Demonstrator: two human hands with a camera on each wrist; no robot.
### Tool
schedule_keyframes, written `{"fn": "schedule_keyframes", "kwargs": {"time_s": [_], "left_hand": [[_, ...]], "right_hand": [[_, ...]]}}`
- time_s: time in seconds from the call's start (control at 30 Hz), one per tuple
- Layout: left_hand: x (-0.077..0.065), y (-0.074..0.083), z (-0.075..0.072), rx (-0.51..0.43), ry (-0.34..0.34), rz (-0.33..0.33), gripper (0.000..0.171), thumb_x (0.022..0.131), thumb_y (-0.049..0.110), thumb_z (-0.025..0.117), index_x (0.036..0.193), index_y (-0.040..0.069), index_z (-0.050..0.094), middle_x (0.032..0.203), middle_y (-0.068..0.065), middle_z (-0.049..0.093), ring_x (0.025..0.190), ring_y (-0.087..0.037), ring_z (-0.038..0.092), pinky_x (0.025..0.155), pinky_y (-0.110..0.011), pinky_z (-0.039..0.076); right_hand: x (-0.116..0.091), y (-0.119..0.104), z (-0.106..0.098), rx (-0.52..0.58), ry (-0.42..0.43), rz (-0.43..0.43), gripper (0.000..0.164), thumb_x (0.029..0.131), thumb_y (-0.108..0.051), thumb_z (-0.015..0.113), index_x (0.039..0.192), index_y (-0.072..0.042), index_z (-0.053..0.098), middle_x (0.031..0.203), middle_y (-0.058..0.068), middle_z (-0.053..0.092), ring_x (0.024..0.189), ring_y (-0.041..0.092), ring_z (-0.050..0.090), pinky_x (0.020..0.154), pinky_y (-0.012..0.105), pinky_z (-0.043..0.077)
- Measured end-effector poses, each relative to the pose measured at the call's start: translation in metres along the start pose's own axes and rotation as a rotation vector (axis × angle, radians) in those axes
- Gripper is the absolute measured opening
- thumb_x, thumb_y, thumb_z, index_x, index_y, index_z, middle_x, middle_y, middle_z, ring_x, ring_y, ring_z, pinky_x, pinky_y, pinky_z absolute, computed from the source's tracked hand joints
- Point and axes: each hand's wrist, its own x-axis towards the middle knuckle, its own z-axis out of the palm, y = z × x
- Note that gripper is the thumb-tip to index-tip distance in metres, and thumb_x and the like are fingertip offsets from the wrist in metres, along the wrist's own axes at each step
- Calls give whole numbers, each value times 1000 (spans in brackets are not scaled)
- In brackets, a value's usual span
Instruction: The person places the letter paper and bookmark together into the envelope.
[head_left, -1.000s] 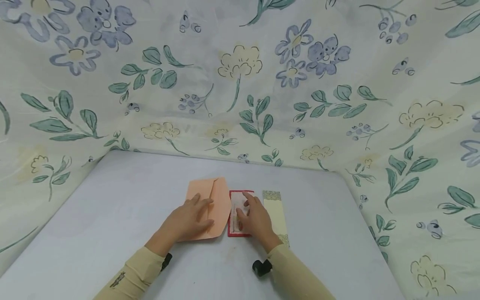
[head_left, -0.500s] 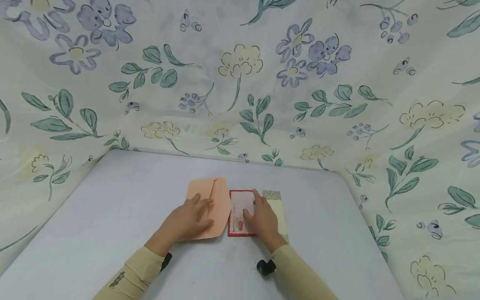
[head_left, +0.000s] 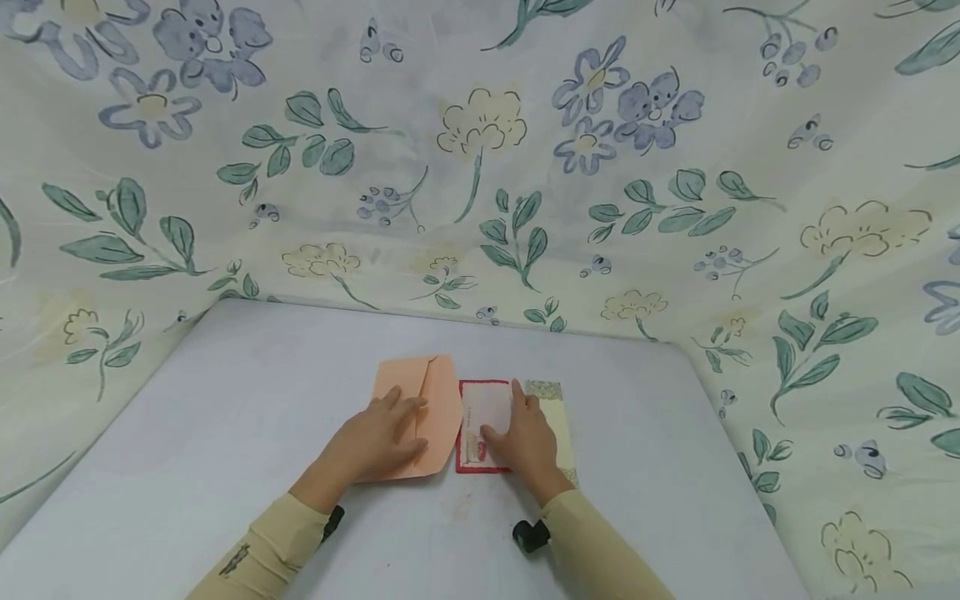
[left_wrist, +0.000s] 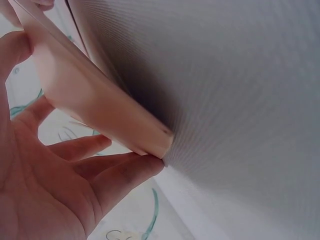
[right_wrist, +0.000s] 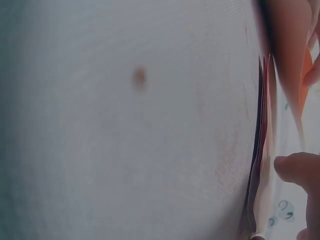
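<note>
My left hand (head_left: 378,433) rests on a peach envelope (head_left: 444,408), its fingers spread across the front. In the left wrist view, fingertips touch the face of the envelope (left_wrist: 90,95), whose near edge is raised a little off the table. Just right of it lies a card with a red border (head_left: 487,400), a small picture near its lower left. My right hand (head_left: 528,437) is over this card's right side, thumb above the face and fingers along the right edge. In the right wrist view the thumb (right_wrist: 295,167) stands apart from the card's edge (right_wrist: 264,145).
A cream card with glittery ends (head_left: 555,417) lies right of the red-bordered card, partly behind my right hand. All of it is on a white table (head_left: 247,400). Floral cloth (head_left: 405,217) hangs around the back and sides. A black wrist camera (head_left: 531,536) sits below the right sleeve.
My right hand has moved right from the middle of the red-bordered card to its right edge, uncovering more of its face. The thumb then shifts slightly left. My left hand and the envelope stay put.
</note>
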Motion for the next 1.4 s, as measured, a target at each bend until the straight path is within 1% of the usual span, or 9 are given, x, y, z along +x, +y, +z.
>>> {"fn": "schedule_keyframes", "kwargs": {"time_s": [0.13,0.33,0.53,0.67,0.83,1.0,1.1,1.27,1.4], "left_hand": [[0,-1,0,1,0,5,63,90,41,72,145,15,55,153,-31,40,132,-61,43,99,-67,45],[-1,-1,0,4,-7,2,63,90,42,72,145,16,55,154,-31,39,132,-61,43,99,-67,44],[-1,0,0,9,-16,-10,63,91,43,72,145,16,54,154,-31,38,133,-60,42,100,-67,44],[-1,0,0,6,-11,-8,63,91,42,71,145,16,54,154,-31,38,134,-60,42,100,-67,44],[-2,0,0,3,-9,1,62,91,42,71,145,16,54,154,-31,38,134,-60,42,100,-67,43],[-2,0,0,5,-13,-9,63,91,42,71,146,16,54,155,-30,38,134,-60,41,100,-67,43],[-2,0,0,8,-10,-9,63,91,42,71,146,17,54,155,-30,38,134,-60,41,101,-67,43],[-2,0,0,11,-8,-1,63,91,42,71,146,16,53,155,-31,38,133,-61,42,100,-67,43],[-2,-1,0,5,-10,1,63,91,42,71,146,16,54,155,-31,38,133,-61,41,100,-67,43]], "right_hand": [[0,-3,1,-4,-16,27,97,80,-43,85,158,-11,36,141,21,51,116,34,62,96,49,54],[0,-6,1,39,-31,58,95,80,-39,86,157,-12,37,143,22,48,117,35,61,100,49,51],[-1,-6,1,99,-40,67,91,81,-35,86,155,-11,40,138,22,51,117,33,58,103,49,49],[-1,-4,1,139,-57,56,86,82,-32,86,153,-10,43,136,21,54,119,33,56,105,50,47],[-4,-4,-1,179,-85,59,76,84,-31,84,148,-10,50,132,19,57,116,32,58,104,50,48],[-5,-4,-2,202,-91,49,63,86,-29,82,140,-8,58,133,16,60,122,33,59,105,50,47],[-5,-1,-2,209,-76,17,54,88,-24,80,135,-7,61,130,15,63,121,32,60,105,49,47],[-4,4,-1,205,-18,-45,37,94,-15,72,128,-4,65,122,15,67,119,31,62,103,47,48],[-3,6,0,197,18,-75,29,97,-11,67,125,-3,67,120,14,69,115,30,64,99,46,51]]}}
